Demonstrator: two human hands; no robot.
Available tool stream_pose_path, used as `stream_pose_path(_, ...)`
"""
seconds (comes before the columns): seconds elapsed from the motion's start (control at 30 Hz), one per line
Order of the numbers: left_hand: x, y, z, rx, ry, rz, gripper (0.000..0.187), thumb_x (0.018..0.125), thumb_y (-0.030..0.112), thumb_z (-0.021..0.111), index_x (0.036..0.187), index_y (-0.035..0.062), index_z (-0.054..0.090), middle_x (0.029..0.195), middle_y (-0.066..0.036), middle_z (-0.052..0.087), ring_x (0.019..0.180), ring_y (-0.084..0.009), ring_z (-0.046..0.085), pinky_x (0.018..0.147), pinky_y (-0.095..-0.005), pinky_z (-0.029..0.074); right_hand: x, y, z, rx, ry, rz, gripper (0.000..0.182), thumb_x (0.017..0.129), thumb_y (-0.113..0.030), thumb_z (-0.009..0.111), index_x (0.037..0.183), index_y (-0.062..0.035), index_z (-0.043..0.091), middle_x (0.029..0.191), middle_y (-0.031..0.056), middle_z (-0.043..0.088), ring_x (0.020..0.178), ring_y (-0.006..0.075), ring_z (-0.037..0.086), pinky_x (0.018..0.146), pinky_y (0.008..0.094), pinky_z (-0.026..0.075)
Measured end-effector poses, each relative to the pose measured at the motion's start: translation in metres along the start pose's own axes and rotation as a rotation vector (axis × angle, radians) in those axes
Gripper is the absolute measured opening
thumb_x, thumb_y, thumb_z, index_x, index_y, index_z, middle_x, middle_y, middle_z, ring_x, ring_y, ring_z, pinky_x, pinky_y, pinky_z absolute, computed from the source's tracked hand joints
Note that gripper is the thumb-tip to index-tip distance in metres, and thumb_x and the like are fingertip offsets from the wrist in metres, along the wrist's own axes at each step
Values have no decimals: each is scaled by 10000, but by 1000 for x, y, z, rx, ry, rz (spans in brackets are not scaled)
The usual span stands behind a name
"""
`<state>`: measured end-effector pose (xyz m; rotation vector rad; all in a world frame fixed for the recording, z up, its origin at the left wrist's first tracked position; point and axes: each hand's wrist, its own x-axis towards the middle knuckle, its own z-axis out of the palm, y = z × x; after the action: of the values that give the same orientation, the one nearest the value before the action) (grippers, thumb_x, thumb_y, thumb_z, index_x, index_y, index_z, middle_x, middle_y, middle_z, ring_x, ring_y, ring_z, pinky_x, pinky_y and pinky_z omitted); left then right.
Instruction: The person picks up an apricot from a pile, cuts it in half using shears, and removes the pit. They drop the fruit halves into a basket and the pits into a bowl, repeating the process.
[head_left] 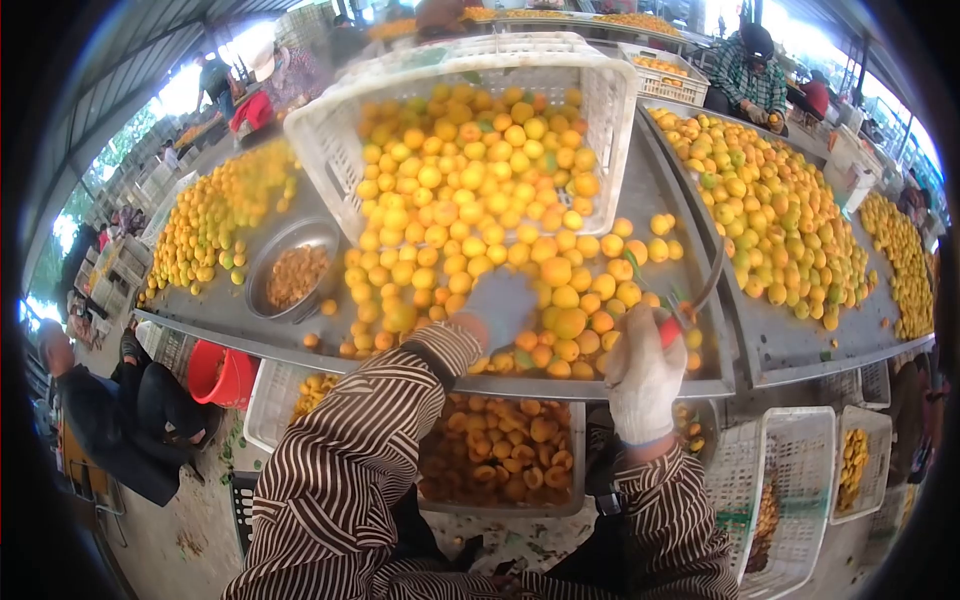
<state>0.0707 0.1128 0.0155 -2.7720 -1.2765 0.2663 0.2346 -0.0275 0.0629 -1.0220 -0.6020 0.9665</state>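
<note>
My left hand [498, 306], in a grey glove, reaches onto the loose apricots [425, 257] spread over the metal table. It is blurred, and its fingers are lost against the fruit. My right hand [643, 375], gloved in white, is closed around a red-handled tool [671, 331] near the table's front edge. Behind the red handle a dark curved strip [710, 287] rises over the tabletop. A white plastic crate [610, 150] lies tipped toward me, with apricots spilling out in front of it. Left of the heap sits a metal bowl [262, 262] with brown pits [297, 274].
Below the table edge stands a crate [505, 507] of halved apricots [510, 450]. More apricots [775, 205] cover the neighbouring table at right. A red bucket [222, 374] is at lower left, beside a seated person [140, 420]. Another person [748, 75] works at the back right.
</note>
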Motion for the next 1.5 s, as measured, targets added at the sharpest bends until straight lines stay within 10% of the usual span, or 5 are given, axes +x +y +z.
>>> stream_pose_path(0.5, -5, -11, -4, -277, -93, -32, 555, 869, 330, 651, 1266, -13, 471, 1087, -205, 644, 999, -338, 630, 832, -414, 523, -3, 12, 6, -262, -125, 21, 164, 927, -179, 653, 895, -31, 588, 643, -17, 539, 526, 48, 477, 478, 216, 384)
stream_pose_path(0.77, -93, -21, -3, -2429, -79, 0, 390, 1032, 178, 471, 1383, 12, 438, 1116, -76, 607, 918, -157, 652, 801, -292, 534, -16, 26, 15, -389, -308, -19, 148, 937, -143, 599, 1023, -24, 591, 699, -14, 561, 598, 51, 499, 543, 217, 416)
stream_pose_path(1.0, -120, -3, 8, -2314, 87, 190, 427, 1002, 80, 485, 1407, 4, 375, 1243, -96, 537, 1066, -167, 605, 913, -318, 519, -20, 39, 33, -402, -489, 328, 176, 918, -155, 598, 1009, -5, 590, 687, -13, 541, 575, 70, 509, 518, 240, 409)
stream_pose_path(1.3, -120, -14, 24, -2029, 132, 179, 596, 900, 63, 666, 1418, -6, 380, 1260, -79, 517, 1179, -168, 524, 1017, -337, 470, -24, 54, 43, -930, -597, -209, 247, 862, -201, 653, 1035, -32, 603, 778, 226, 629, 760, 405, 646, 634, 399, 504)
stream_pose_path(1.5, -124, -16, 23, -1628, 280, 168, 534, 894, 75, 670, 1378, 7, 455, 1258, -96, 539, 1173, -188, 542, 988, -340, 476, -26, 53, 43, -1091, -597, -170, 271, 844, -223, 661, 1039, -49, 590, 820, 226, 648, 793, 418, 644, 656, 462, 523)
